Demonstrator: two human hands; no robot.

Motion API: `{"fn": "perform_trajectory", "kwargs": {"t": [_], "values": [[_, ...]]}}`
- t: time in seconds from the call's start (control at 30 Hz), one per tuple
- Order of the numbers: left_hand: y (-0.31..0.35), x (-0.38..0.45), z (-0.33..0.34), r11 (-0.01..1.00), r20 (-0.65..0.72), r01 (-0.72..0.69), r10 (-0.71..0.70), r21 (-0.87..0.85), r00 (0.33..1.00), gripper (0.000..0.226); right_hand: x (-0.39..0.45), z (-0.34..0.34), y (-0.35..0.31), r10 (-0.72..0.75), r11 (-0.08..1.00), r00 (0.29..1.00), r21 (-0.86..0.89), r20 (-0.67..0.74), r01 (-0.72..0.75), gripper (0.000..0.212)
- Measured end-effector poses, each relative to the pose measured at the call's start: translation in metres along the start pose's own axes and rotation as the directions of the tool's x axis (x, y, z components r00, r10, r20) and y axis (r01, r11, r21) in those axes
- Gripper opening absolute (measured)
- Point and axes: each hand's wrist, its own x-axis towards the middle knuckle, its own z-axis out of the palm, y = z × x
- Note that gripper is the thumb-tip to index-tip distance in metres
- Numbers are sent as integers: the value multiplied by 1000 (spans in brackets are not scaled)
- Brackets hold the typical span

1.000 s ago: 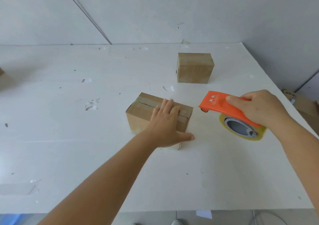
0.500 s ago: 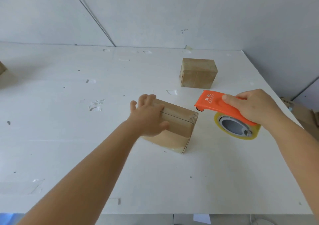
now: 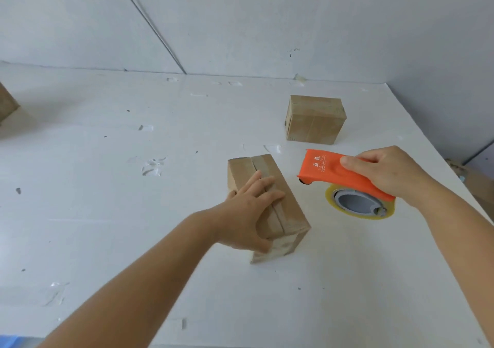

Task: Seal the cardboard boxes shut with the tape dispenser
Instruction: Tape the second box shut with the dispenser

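Left hand (image 3: pixel 248 211) is lying flat, fingers extended, on the near cardboard box (image 3: pixel 267 208) on the table (image 3: pixel 107 214). Right hand (image 3: pixel 387 176) is gripping the orange tape dispenser (image 3: pixel 342 179), hovering just right of that box. A second box (image 3: pixel 315 119) is sitting beyond both hands.

Two whole cardboard boxes (image 3: pixel 267 203) (image 3: pixel 315 119) on the table (image 3: pixel 107 214), part of a third (image 3: pixel 6 104) at its left edge. One tape dispenser (image 3: pixel 344 180). Two hands (image 3: pixel 248 214) (image 3: pixel 393 172).
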Motion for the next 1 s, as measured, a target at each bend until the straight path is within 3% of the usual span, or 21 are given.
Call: {"fn": "perform_trajectory", "kwargs": {"t": [0.13, 0.23, 0.3, 0.37, 0.47, 0.63, 0.7, 0.8, 1.0], "values": [[-9, -7, -13, 997, -17, -30, 29, -67, 999, 78, 6, -10, -11, -92, 985, 992, 153, 82, 79, 26], [4, -1, -27, 929, -237, 16, -112, -370, 965, 36, 13, -14, -24, -174, 967, 979, 206, 107, 149, 24], [14, 5, -39, 755, -306, -8, -256, -656, 917, 16, 20, -14, -33, -226, 961, 967, 192, 120, 201, 22], [18, 11, -50, 563, -231, -6, -330, -826, 915, 24, 27, -13, -42, -254, 960, 959, 152, 126, 235, 18], [19, 15, -62, 385, -131, 13, -346, -923, 929, 34, 39, -10, -55, -301, 953, 943, 13, 140, 302, 22], [4, 19, -70, -17, 11, 3, -525, -1000, 851, 13, 54, -1, -78, -369, 923, 912, -47, 178, 382, 29], [-5, 20, -73, -96, 56, 7, -527, -995, 848, 17, 59, 3, -88, -389, 915, 902, -37, 188, 402, 28], [-16, 22, -80, -76, 48, 9, -533, -997, 845, 11, 67, 5, -102, -405, 909, 893, -18, 196, 416, 28], [-38, 36, -86, 243, -116, 51, -622, -969, 775, 25, 81, 10, -120, -363, 920, 907, -73, 214, 385, 30]]}}
